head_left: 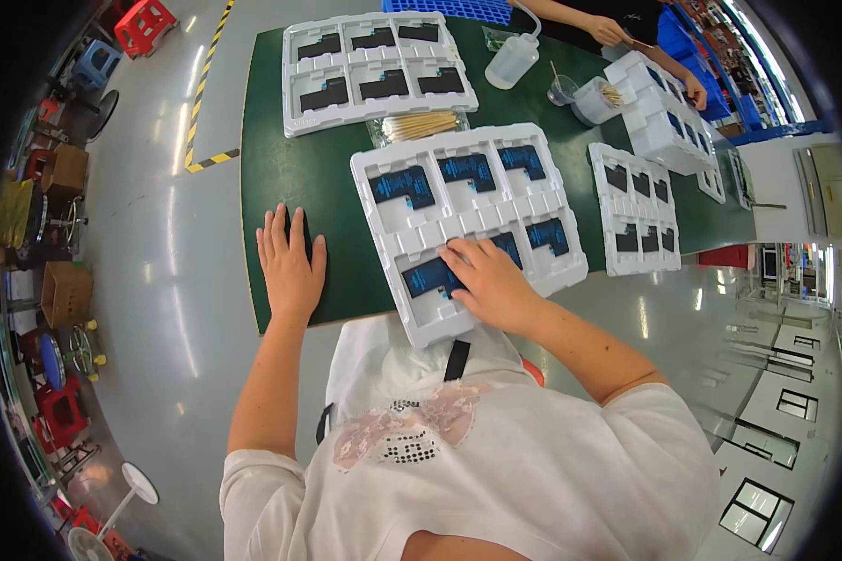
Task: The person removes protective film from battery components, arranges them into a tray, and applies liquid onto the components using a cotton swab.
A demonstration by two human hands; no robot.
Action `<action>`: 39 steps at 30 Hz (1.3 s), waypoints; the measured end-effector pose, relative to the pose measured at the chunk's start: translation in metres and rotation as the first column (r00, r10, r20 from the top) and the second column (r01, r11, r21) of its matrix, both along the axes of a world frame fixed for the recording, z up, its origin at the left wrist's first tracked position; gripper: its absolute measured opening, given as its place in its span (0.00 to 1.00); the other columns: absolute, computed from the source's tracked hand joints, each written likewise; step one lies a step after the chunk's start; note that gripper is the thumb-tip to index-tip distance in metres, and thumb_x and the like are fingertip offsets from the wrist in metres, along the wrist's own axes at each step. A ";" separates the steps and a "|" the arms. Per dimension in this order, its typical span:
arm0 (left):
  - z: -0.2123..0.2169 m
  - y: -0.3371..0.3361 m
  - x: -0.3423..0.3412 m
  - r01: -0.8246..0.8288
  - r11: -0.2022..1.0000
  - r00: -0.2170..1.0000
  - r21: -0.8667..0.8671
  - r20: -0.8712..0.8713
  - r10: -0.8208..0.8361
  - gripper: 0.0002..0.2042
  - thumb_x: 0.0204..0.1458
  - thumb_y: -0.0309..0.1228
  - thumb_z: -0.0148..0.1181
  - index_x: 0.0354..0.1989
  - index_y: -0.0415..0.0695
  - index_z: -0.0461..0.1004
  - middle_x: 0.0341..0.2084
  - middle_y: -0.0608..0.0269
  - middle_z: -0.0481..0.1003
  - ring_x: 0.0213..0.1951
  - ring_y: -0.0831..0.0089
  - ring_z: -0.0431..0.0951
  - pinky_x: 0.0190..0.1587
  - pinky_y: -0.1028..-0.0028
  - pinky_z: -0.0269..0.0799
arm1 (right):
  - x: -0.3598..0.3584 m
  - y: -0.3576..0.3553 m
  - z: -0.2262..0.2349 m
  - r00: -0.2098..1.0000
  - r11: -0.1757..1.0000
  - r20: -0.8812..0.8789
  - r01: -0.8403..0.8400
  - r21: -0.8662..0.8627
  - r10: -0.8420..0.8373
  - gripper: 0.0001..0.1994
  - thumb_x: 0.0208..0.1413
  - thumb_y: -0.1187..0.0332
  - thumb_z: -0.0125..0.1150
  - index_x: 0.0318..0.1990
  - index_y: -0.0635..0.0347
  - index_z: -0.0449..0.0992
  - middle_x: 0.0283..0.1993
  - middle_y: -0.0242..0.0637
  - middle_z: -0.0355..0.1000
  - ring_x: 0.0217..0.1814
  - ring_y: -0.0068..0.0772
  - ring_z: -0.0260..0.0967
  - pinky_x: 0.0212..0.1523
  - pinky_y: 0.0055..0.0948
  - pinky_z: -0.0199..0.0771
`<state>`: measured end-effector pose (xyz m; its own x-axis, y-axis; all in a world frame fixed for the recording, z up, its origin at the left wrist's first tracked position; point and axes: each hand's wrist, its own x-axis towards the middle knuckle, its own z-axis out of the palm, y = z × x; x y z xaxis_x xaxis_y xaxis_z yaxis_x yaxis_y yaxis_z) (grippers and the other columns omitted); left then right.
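My left hand (pixel 290 266) lies flat on the green tabletop near its left edge, fingers stretched out. A dark patch shows between and beside its fingers; whether that is a thing or shadow, I cannot tell. In front of me a white moulded tray (pixel 454 231) holds several flat, L-shaped blue-black batteries, one per compartment. My right hand (pixel 496 285) reaches over the tray's near row. Its thumb and fingertips close on the right part of the near-left battery (pixel 428 279), still low in its compartment. The hand partly covers the near-middle battery (pixel 506 248).
Behind stands another white tray (pixel 337 67) of black L-shaped pieces, with bagged cotton swabs (pixel 419 126) beside it. A squeeze bottle (pixel 513 62) and swab cup (pixel 597 100) stand farther right. A third tray (pixel 634 210) lies right. A co-worker's hands (pixel 697 92) touch stacked trays (pixel 660 117).
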<state>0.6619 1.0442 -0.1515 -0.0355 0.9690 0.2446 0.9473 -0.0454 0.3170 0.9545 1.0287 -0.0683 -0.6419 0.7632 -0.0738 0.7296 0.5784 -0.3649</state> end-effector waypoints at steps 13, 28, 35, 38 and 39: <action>-0.002 -0.007 0.000 -0.004 0.999 1.000 0.032 -0.003 0.004 0.23 0.57 0.38 0.48 0.59 0.40 0.63 0.62 0.50 0.57 0.66 0.54 0.51 0.68 0.58 0.42 | 0.008 -0.036 -0.018 0.996 0.946 -0.045 -0.055 0.319 0.074 0.22 0.44 0.77 0.53 0.51 0.54 0.73 0.56 0.39 0.64 0.55 0.42 0.61 0.51 0.39 0.60; 0.020 -0.022 0.065 -0.207 0.977 0.964 0.044 0.179 0.196 0.17 0.56 0.34 0.54 0.53 0.43 0.70 0.57 0.53 0.64 0.61 0.55 0.61 0.63 0.61 0.54 | 0.287 -0.046 -0.028 0.930 0.542 -0.167 0.040 -0.839 -0.327 0.04 0.43 0.75 0.49 0.25 0.63 0.71 0.24 0.34 0.70 0.28 0.31 0.67 0.30 0.30 0.68; 0.035 -0.064 0.162 -0.473 0.858 0.798 -0.202 0.316 0.514 0.17 0.55 0.34 0.58 0.51 0.40 0.71 0.53 0.48 0.65 0.58 0.56 0.63 0.59 0.64 0.59 | 0.440 -0.132 -0.168 0.651 0.171 0.409 0.640 -0.749 -0.640 0.04 0.46 0.74 0.50 0.28 0.59 0.72 0.24 0.37 0.68 0.23 0.31 0.65 0.26 0.27 0.66; 0.046 -0.060 0.184 -0.500 0.849 0.831 -0.172 0.183 0.526 0.18 0.54 0.34 0.58 0.52 0.40 0.70 0.55 0.46 0.62 0.58 0.52 0.62 0.60 0.62 0.58 | 0.449 -0.159 -0.235 0.602 0.071 0.522 0.693 -0.717 -0.605 0.04 0.47 0.72 0.50 0.29 0.59 0.72 0.25 0.37 0.69 0.24 0.32 0.65 0.26 0.29 0.67; 0.048 -0.057 0.186 -0.532 0.830 0.816 -0.167 0.159 0.555 0.18 0.54 0.33 0.58 0.52 0.41 0.70 0.57 0.46 0.60 0.58 0.51 0.62 0.60 0.62 0.57 | 0.445 -0.164 -0.252 0.577 0.040 0.553 0.712 -0.701 -0.602 0.04 0.47 0.72 0.50 0.29 0.59 0.72 0.25 0.37 0.69 0.24 0.33 0.66 0.26 0.30 0.67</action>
